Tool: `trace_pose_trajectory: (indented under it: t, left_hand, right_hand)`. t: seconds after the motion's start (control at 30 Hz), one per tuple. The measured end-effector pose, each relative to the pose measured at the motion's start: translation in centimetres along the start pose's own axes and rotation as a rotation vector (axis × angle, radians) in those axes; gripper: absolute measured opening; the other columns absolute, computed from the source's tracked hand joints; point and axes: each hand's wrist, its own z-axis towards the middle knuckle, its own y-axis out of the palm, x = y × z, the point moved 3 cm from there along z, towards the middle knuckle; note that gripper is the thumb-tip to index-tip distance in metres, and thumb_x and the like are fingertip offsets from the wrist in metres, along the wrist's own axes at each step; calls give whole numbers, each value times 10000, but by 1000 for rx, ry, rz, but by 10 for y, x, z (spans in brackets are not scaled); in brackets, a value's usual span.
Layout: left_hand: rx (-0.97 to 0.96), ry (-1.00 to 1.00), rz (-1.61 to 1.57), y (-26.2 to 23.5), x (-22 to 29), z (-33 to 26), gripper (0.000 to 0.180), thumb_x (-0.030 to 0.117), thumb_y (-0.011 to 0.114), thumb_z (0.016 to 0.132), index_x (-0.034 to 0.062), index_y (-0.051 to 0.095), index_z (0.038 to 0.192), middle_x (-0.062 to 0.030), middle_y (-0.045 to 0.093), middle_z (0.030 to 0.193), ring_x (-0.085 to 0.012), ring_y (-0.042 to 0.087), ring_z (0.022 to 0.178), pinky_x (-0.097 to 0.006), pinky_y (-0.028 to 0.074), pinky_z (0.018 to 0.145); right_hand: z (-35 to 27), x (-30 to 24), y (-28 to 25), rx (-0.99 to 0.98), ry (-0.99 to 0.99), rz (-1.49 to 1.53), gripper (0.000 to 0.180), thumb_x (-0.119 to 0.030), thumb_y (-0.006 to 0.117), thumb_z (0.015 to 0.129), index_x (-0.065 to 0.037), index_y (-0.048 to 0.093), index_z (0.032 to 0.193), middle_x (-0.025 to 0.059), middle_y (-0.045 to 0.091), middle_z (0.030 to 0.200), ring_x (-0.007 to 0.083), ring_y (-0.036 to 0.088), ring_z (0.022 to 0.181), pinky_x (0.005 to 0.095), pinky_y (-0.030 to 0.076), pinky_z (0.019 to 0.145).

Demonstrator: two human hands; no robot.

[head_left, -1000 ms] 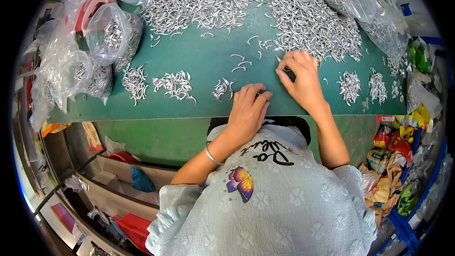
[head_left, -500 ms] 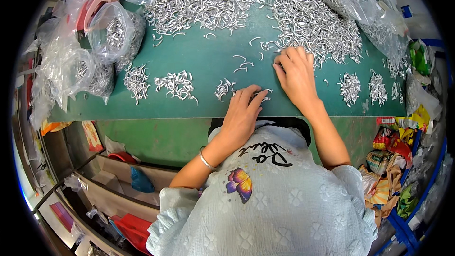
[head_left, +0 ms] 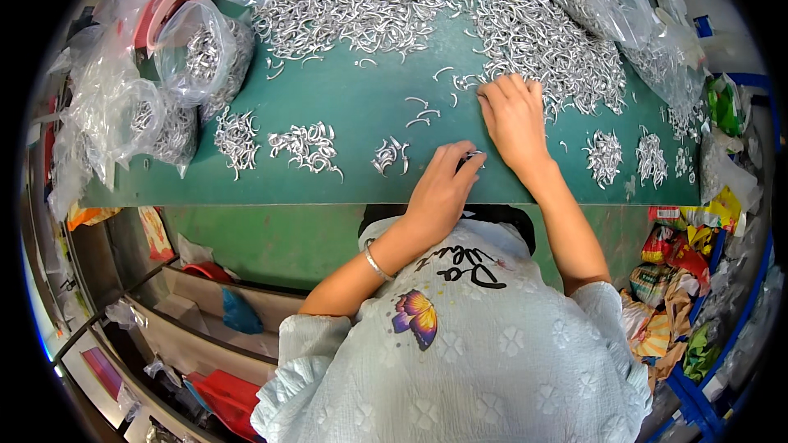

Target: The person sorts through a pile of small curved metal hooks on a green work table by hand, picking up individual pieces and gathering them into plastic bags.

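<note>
Curved metal clips (head_left: 469,156) pinched in left hand (head_left: 439,189), fingers closed on few pieces at frame centre, near desk (head_left: 353,111) front edge; half second back this hand sat lower left, so small batch reads as gathered. Right hand (head_left: 515,119) flat, fingers together, now further up, fingertips touching big silvery clip heap (head_left: 427,0) at upper frame, raking more. Clips thin, hooked, shiny grey. Small sorted piles (head_left: 305,146) centre left; bagged clips (head_left: 197,53) upper left
</note>
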Motion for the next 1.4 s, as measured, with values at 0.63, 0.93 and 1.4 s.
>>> trace_pose_trajectory:
  t: [0.63,0.93,1.4]
  left_hand:
    - [112,-65,388,-38,-7,-14,323,5,652,808,44,614,1126,-86,564,1180,-292,504,1106,-427,359,924]
    - [133,-37,401,-49,-16,-30,246,-6,690,764,32,644,1002,-79,590,1093,-289,539,1075,-429,356,919]
    - [219,-93,363,-46,-30,-26,295,-4,694,780,26,604,1059,-145,548,1194,-378,483,1210,-484,365,1009]
  right_hand:
    - [6,-3,-10,-92,109,49,107,-93,709,771,-51,647,848,78,582,860,266,525,872,381,388,768]
    - [4,-8,-11,-80,64,74,104,-69,683,771,-50,618,851,71,550,884,257,499,880,381,363,759]
    - [13,-25,9,-147,82,40,156,-127,696,788,-29,602,865,119,576,869,293,529,886,409,398,771]
